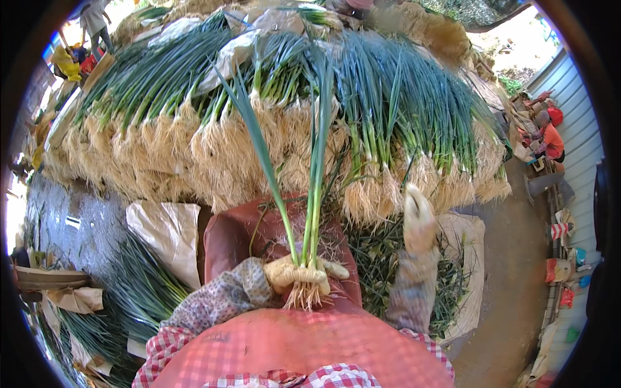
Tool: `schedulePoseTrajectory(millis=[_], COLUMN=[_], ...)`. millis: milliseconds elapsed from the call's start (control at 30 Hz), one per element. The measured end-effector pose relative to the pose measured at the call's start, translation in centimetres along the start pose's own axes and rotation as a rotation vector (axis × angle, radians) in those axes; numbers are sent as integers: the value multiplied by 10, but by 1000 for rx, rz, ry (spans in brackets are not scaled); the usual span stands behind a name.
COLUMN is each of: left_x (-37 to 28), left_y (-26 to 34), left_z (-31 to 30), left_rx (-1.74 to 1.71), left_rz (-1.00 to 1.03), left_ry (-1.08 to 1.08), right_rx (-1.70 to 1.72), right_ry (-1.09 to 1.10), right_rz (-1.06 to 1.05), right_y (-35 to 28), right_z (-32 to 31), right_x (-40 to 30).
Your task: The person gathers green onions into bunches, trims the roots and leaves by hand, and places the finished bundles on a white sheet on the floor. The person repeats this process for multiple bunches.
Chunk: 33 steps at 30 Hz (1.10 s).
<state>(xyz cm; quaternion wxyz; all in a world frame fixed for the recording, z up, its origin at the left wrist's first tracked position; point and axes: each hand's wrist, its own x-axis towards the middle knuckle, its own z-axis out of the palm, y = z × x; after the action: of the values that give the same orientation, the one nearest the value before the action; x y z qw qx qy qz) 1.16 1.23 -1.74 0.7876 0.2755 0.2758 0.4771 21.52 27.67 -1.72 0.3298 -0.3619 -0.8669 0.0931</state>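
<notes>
My left hand (297, 272) wears a pale glove and grips a few green onions (310, 218) low on their stalks. Their leaves rise away from me, and the trimmed-looking tan roots (306, 295) hang below the fist, over my lap. To the right, my gloved right hand (419, 220) is raised and blurred, fingers extended with a gap between them and nothing visible in it. It is near the root ends of a large heap of green onions (388, 102). A reddish apron (291, 339) covers my body and knees.
Leaf scraps (383, 262) lie right of my knees, partly on a pale sheet (468, 281). Left are brown paper (167, 233) and more green onions (140, 276). A person in orange (552, 141) sits by the corrugated wall (577, 116); another person (94, 24) stands far left.
</notes>
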Motion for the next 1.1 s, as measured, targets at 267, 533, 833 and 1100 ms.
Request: schedulePoseTrajectory(millis=[267, 533, 833, 1100], left_x=[-28, -3, -15, 2], left_y=[23, 31, 22, -18], left_z=[5, 21, 32, 19], left_rx=[-153, -148, -85, -31], left_rz=[248, 281, 192, 300], left_ry=[278, 353, 640, 768], right_rx=[260, 1515, 1492, 618], right_ry=[-309, -519, -459, -497], right_rz=[477, 491, 665, 312], right_y=[-40, -128, -158, -128], right_z=[31, 12, 51, 56], right_x=[113, 16, -14, -40])
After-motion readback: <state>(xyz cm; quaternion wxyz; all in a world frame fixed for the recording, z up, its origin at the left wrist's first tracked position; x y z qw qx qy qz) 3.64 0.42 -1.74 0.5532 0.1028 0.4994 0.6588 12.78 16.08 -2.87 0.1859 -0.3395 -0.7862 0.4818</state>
